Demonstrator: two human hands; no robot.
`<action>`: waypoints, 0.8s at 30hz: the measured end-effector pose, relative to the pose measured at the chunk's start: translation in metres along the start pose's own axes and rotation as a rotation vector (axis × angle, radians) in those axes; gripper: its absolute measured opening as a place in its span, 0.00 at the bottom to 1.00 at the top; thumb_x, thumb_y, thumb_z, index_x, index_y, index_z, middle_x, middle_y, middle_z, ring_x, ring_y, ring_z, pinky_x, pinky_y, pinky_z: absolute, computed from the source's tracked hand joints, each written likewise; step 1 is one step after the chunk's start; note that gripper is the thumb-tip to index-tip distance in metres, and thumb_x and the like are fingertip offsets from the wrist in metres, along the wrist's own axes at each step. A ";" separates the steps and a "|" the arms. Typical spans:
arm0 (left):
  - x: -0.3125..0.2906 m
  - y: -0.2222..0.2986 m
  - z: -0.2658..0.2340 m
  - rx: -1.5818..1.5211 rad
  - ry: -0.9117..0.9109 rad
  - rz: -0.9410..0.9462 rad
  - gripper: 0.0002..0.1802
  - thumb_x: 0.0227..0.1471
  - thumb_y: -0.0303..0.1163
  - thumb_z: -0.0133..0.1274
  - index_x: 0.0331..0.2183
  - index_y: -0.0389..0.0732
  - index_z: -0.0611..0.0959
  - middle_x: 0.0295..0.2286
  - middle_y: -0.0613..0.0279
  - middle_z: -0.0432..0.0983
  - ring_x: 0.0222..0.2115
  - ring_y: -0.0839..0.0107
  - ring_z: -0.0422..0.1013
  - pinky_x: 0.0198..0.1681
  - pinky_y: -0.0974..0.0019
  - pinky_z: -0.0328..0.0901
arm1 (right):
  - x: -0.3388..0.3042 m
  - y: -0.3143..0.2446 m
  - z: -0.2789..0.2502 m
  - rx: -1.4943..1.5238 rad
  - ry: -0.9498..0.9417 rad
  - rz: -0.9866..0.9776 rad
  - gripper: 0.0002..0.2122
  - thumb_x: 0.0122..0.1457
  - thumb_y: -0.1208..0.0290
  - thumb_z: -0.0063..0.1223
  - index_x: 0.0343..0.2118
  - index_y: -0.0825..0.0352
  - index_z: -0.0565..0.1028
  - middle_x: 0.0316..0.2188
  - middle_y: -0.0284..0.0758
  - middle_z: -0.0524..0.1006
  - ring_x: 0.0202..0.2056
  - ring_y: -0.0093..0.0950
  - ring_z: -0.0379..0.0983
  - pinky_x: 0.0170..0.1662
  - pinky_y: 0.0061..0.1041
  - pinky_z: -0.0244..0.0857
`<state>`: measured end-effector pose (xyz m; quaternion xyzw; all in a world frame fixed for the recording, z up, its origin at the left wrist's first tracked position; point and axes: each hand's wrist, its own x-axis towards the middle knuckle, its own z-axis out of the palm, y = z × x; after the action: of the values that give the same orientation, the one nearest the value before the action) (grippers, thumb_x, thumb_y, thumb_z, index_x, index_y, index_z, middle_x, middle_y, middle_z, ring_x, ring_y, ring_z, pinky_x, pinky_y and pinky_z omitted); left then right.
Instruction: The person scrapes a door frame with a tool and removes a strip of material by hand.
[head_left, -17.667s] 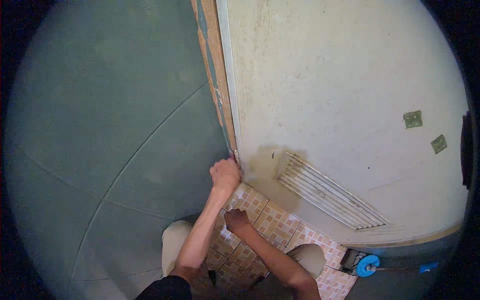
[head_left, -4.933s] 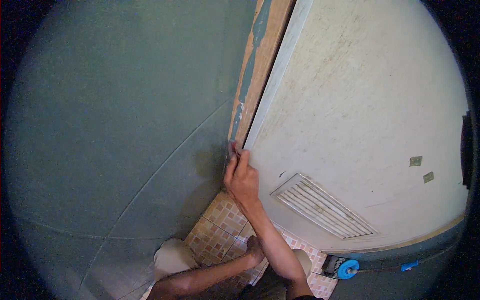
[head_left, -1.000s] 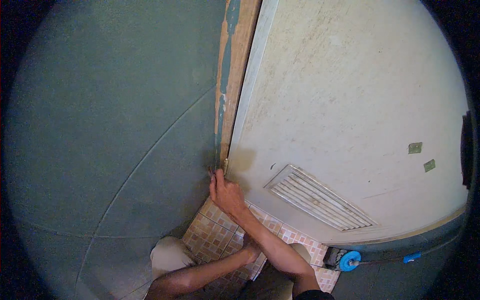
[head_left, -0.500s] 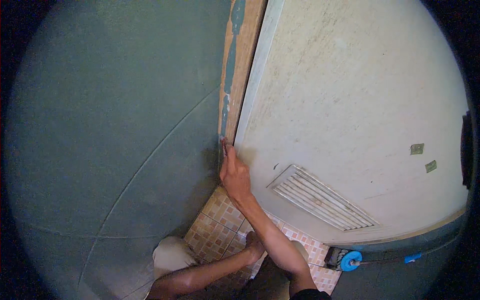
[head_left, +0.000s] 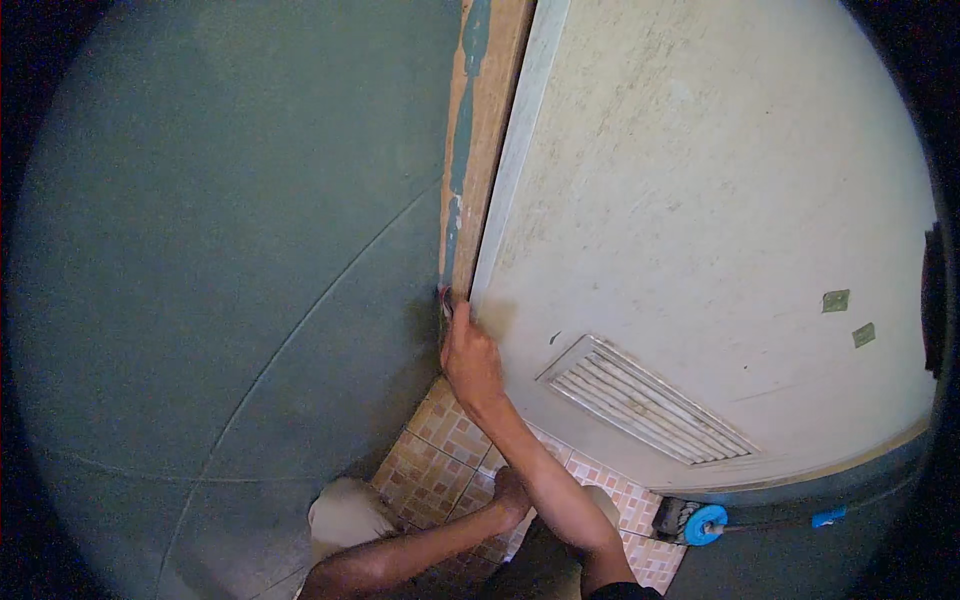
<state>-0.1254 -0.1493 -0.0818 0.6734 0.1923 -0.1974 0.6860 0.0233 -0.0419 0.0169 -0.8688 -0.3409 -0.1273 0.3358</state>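
My right hand point(head_left: 473, 362) is closed on a small thin tool point(head_left: 446, 298), its thumb laid upward along it. Only a dark and reddish bit of the tool shows, so its kind is unclear. The tip rests against the lower part of a wooden door frame point(head_left: 487, 150), where the frame meets the green wall point(head_left: 230, 200). Above the hand, an uneven streak of blue-grey paint point(head_left: 462, 140) runs down the bare wood. Below, near my knees, is my left hand point(head_left: 512, 493), apart from the frame; its fingers are mostly hidden.
To the right stands a pale, stained door point(head_left: 700, 180) with a louvred vent point(head_left: 650, 400) low down. A roll-like item with a blue round end point(head_left: 706, 525) lies by the door's foot. Patterned tiles point(head_left: 440, 420) cover the floor. My knee point(head_left: 350, 510) is close to the wall.
My right hand and the tool have moved slightly down along the edge of the door frame. The left hand stays nearly where it was.
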 end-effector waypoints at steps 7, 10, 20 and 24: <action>0.021 -0.040 0.008 0.120 0.089 0.267 0.14 0.55 0.40 0.49 0.32 0.38 0.76 0.28 0.61 0.74 0.31 0.72 0.69 0.33 0.63 0.65 | -0.016 0.009 0.014 -0.086 -0.141 0.135 0.06 0.61 0.75 0.41 0.34 0.68 0.58 0.15 0.53 0.71 0.19 0.53 0.71 0.19 0.49 0.63; 0.028 -0.048 0.006 0.274 0.063 0.256 0.14 0.55 0.40 0.49 0.32 0.37 0.76 0.29 0.61 0.74 0.31 0.72 0.69 0.33 0.63 0.65 | -0.016 0.000 0.008 0.023 -0.180 0.130 0.07 0.60 0.74 0.41 0.36 0.70 0.59 0.16 0.53 0.72 0.19 0.52 0.72 0.19 0.48 0.64; 0.015 -0.022 0.006 0.157 0.134 0.193 0.17 0.52 0.39 0.51 0.29 0.31 0.76 0.27 0.60 0.74 0.29 0.73 0.67 0.31 0.62 0.64 | -0.001 -0.002 0.003 0.142 0.229 -0.056 0.12 0.58 0.81 0.41 0.44 0.75 0.60 0.26 0.56 0.74 0.27 0.50 0.74 0.27 0.42 0.68; 0.035 -0.055 0.013 -0.005 0.102 0.149 0.16 0.53 0.37 0.49 0.31 0.31 0.76 0.28 0.58 0.75 0.30 0.71 0.69 0.32 0.61 0.65 | 0.004 -0.005 0.006 0.169 0.134 -0.093 0.13 0.57 0.82 0.41 0.46 0.75 0.60 0.31 0.58 0.74 0.29 0.51 0.74 0.30 0.43 0.69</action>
<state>-0.1249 -0.1636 -0.1472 0.6933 0.1769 -0.1110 0.6897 0.0229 -0.0331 0.0164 -0.8101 -0.3671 -0.1714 0.4237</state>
